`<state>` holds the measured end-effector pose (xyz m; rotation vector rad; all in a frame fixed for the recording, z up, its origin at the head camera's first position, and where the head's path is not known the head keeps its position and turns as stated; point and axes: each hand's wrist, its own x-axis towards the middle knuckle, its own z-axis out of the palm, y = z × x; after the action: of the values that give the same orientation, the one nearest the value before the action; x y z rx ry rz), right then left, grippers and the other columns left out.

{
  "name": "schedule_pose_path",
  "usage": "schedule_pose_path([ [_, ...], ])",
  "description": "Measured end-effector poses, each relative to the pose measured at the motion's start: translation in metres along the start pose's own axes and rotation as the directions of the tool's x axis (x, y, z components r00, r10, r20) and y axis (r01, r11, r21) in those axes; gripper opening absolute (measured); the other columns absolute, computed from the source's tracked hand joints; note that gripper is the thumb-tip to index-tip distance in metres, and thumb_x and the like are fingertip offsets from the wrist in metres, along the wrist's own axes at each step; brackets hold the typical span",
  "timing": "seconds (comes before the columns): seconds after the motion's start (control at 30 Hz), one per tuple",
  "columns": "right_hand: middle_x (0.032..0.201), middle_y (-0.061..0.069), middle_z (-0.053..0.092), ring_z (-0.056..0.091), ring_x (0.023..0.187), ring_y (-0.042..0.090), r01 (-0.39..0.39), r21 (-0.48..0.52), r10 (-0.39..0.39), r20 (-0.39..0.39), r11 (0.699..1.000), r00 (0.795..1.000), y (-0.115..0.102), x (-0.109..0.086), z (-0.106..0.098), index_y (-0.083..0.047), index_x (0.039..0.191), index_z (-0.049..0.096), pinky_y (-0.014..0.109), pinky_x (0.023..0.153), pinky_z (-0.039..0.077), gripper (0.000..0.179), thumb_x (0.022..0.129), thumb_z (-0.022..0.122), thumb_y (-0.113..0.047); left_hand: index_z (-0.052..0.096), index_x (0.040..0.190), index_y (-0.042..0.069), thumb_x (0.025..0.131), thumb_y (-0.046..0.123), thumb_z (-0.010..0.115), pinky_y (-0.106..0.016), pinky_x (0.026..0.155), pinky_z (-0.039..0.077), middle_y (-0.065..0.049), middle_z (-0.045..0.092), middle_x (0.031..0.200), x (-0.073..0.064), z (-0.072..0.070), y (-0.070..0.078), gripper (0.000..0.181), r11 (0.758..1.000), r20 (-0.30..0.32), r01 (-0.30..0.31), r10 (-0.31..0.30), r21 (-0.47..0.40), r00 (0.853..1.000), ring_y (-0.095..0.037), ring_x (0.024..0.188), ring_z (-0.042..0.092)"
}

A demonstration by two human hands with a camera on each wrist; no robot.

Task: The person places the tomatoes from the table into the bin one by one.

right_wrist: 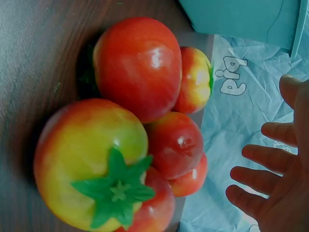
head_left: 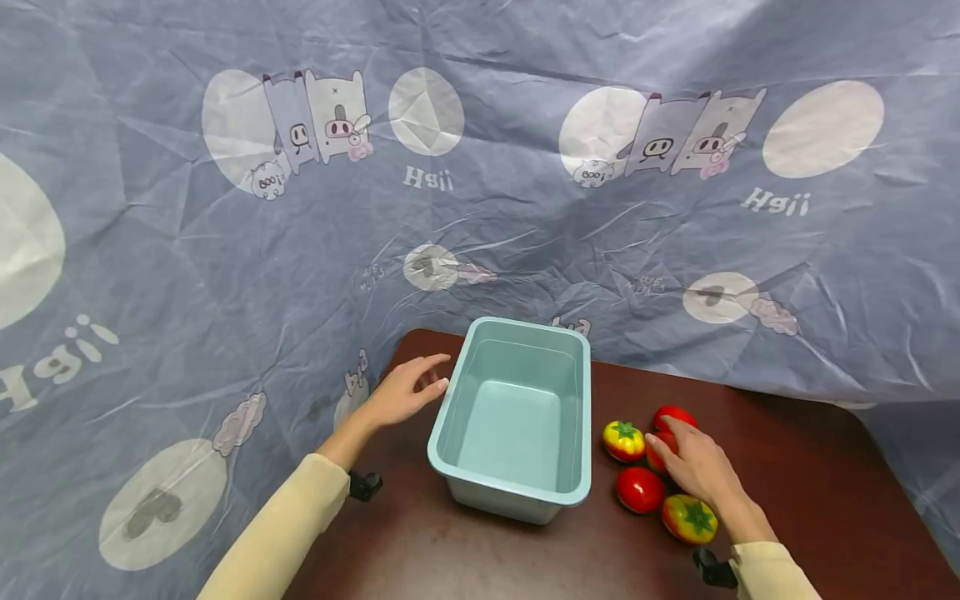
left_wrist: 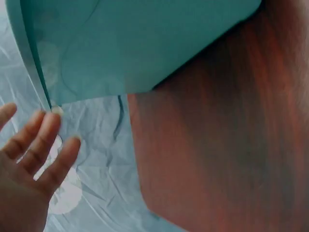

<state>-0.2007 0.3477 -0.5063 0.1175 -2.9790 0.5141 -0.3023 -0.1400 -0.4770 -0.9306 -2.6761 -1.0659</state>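
A pale green-blue plastic bin (head_left: 517,492) stands upright with nothing inside it. Just off its left rim, my left hand (head_left: 405,393) hovers with fingers loosely bent and holds nothing. To the right of the bin lies a cluster of several shiny tomatoes, some plain red (head_left: 640,490), others yellow and red (head_left: 690,518) with green star-shaped tops. My right hand (head_left: 699,468) is over the back of this cluster, its fingers overlapping red tomatoes in the head view. In the right wrist view, the right hand's spread fingers (right_wrist: 263,159) grip nothing, and the tomatoes sit close against one another.
A dark reddish-brown table (head_left: 795,483) carries the bin and tomatoes. Behind it and along the left hangs a wrinkled blue-grey cloth (head_left: 487,208) with cartoon prints. Dark bands (head_left: 365,486) sit at both wrists, by the cream sleeves.
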Motion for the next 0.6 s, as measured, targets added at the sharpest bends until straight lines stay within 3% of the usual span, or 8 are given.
schedule_pose_path([
  [0.07,0.128,0.024,0.051,0.049,0.112,0.044,-0.004,0.009,0.004,-0.008,1.000,1.000,0.001,-0.003,0.002,-0.002,0.131,0.046,0.060,0.091,0.036,0.065,0.090,0.045,-0.053,0.043,0.137,0.020,0.092,0.032,0.052,-0.030,0.058,0.047,-0.004,0.059,0.081,-0.008,0.005,-0.001,0.047,0.989,0.027,-0.028,0.032,-0.146,0.999,-0.018,0.064,0.056],
  [0.2,0.126,0.026,0.052,0.050,0.111,0.044,-0.006,0.024,0.006,-0.013,1.000,1.000,0.005,-0.006,0.005,-0.001,0.130,0.047,0.059,0.090,0.037,0.065,0.090,0.045,-0.052,0.037,0.139,0.009,0.091,0.017,0.053,-0.033,0.048,0.045,-0.010,0.055,0.075,-0.023,0.014,-0.002,0.052,0.931,0.088,-0.077,0.116,-0.356,0.989,-0.026,0.054,0.050],
  [0.4,0.125,0.028,0.051,0.048,0.111,0.045,-0.033,0.039,0.034,-0.018,0.999,0.999,0.011,-0.013,0.009,0.001,0.129,0.046,0.059,0.090,0.036,0.067,0.090,0.043,-0.053,0.026,0.144,0.006,0.088,0.009,0.055,-0.034,0.045,0.042,-0.012,0.052,0.075,-0.034,0.024,-0.004,0.063,0.871,0.124,-0.087,0.167,-0.484,0.978,-0.018,0.049,0.045],
  [0.47,0.124,0.028,0.051,0.049,0.111,0.045,-0.039,0.039,0.040,-0.022,0.998,0.999,0.013,-0.015,0.011,0.001,0.129,0.047,0.059,0.090,0.036,0.067,0.090,0.043,-0.054,0.022,0.145,0.006,0.088,0.008,0.055,-0.034,0.045,0.041,-0.014,0.050,0.073,-0.037,0.027,-0.006,0.065,0.853,0.129,-0.074,0.163,-0.517,0.978,-0.012,0.049,0.044],
  [0.6,0.126,0.028,0.050,0.047,0.113,0.045,-0.046,0.054,0.047,-0.020,0.997,0.999,0.017,-0.022,0.016,0.002,0.130,0.045,0.059,0.091,0.035,0.067,0.091,0.043,-0.052,0.017,0.147,0.011,0.089,0.009,0.054,-0.033,0.045,0.039,-0.015,0.044,0.068,-0.045,0.032,-0.007,0.069,0.829,0.144,-0.044,0.149,-0.557,0.978,-0.014,0.047,0.040],
])
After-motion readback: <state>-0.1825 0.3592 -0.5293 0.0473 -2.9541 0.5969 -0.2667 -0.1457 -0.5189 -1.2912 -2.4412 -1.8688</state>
